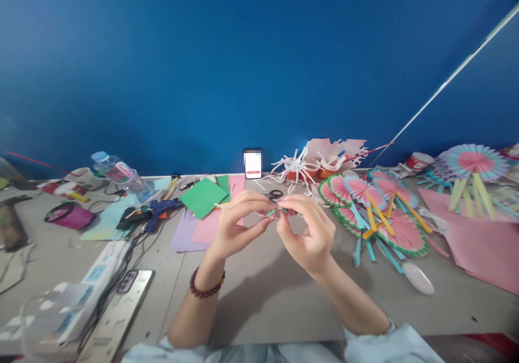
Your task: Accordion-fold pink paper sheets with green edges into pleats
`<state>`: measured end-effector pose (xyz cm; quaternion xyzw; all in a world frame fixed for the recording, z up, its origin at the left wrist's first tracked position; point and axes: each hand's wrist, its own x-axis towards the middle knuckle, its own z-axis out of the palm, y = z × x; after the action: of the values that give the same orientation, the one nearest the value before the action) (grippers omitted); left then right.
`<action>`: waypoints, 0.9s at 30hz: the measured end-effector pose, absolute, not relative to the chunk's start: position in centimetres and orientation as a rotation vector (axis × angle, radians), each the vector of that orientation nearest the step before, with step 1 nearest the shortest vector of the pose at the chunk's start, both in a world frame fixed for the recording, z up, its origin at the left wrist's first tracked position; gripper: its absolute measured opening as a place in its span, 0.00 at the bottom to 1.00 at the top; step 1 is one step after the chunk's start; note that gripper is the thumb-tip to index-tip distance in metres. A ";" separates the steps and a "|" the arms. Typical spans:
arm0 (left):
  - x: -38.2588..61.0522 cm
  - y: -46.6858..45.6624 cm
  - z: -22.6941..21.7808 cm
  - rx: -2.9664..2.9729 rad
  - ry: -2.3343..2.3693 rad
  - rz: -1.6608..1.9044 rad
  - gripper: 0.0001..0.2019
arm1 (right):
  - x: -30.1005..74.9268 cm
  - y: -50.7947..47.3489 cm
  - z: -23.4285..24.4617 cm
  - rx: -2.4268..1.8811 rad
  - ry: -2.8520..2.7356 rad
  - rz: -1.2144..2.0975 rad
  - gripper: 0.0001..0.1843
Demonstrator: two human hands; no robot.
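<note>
Between my two hands is a small pleated paper piece [274, 213] in pink and green, held up above the middle of the table. The fingertips of my left hand [239, 221] pinch its left side. My right hand [308, 228] pinches it from the right, thumb below and fingers above. Much of the folded paper is hidden by my fingers. Just behind it lies a pair of scissors [274, 194] with dark handles. Green paper sheets [204, 196] rest to the left, on pink and purple sheets [184, 233].
Several finished paper fans [365, 195] pile up at right, beside a white spoon-shaped piece [417, 278] and pink sheets [482, 244]. At left are a blue glue gun [158, 211], a bottle [121, 172], a power strip [93, 282] and a phone [121, 314]. Another phone [253, 165] leans against the blue wall.
</note>
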<state>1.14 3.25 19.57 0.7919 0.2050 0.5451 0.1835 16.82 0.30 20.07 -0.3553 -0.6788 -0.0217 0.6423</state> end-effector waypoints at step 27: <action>1.3 3.3 19.6 2.212 0.597 1.550 0.09 | 17.0 0.3 19.7 -0.864 -1.551 0.025 0.14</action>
<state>1.31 3.26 19.60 0.7855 0.2122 0.5505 0.1867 16.99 0.30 19.70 -0.3773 -0.6776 0.0111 0.6312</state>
